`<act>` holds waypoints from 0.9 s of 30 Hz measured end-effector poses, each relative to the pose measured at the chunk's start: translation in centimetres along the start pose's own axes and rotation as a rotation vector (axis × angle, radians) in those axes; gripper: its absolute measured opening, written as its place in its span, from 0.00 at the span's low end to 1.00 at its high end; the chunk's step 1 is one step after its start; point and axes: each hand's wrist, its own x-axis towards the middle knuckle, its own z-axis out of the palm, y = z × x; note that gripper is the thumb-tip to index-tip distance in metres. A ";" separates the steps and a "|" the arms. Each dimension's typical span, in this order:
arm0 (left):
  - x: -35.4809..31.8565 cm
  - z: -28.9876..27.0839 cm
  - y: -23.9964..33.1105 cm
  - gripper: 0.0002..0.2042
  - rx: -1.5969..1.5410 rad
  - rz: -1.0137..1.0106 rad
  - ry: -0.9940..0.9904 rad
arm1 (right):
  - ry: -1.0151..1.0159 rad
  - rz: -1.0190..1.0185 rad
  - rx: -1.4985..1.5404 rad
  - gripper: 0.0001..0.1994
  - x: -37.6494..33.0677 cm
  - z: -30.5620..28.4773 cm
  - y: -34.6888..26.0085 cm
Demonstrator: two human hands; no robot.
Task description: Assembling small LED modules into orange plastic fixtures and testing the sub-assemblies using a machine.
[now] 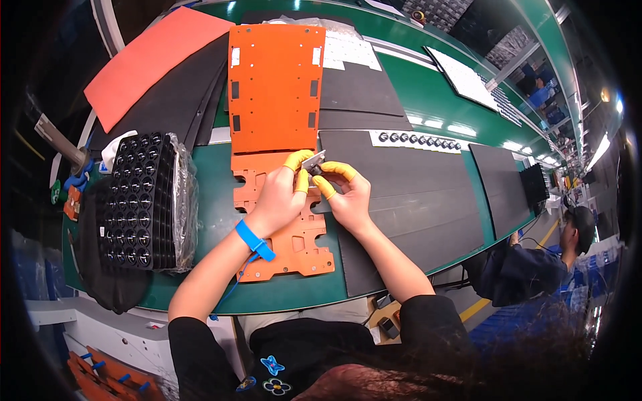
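Note:
My left hand (275, 199) and my right hand (349, 198) meet above an orange fixture plate (284, 250), with yellow finger cots on the fingertips in use. Between them they pinch a small part (313, 160) made of a flat silver-grey plate and a dark piece under it. The left fingers grip its left side, while the right thumb and finger close on its right side. My fingertips hide much of it. A blue wrist strap (255, 240) with a cord circles my left wrist. Behind the fixture, an orange perforated panel (276, 90) lies toward the far side.
Stacked black trays (139, 200) with round pockets stand at left, partly in clear plastic. Black mats (414, 200) cover the bench at right, with a white strip (420, 141) of round black parts beyond. A pink sheet (157, 60) lies far left. Another person (535, 260) works at right.

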 end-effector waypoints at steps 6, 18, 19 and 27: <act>-0.1 -0.3 1.0 0.14 -0.125 -0.034 -0.068 | -0.015 -0.019 0.042 0.13 -0.1 -0.2 0.1; -0.1 -0.3 0.7 0.18 -0.102 -0.026 -0.140 | 0.029 0.125 0.219 0.14 -0.2 -0.5 0.3; -0.2 -0.3 0.7 0.18 -0.102 -0.028 -0.141 | 0.034 0.132 0.241 0.15 -0.2 -0.6 0.4; -0.7 0.3 0.2 0.17 -0.190 -0.046 -0.025 | 0.025 0.115 0.414 0.10 0.4 -0.4 -1.3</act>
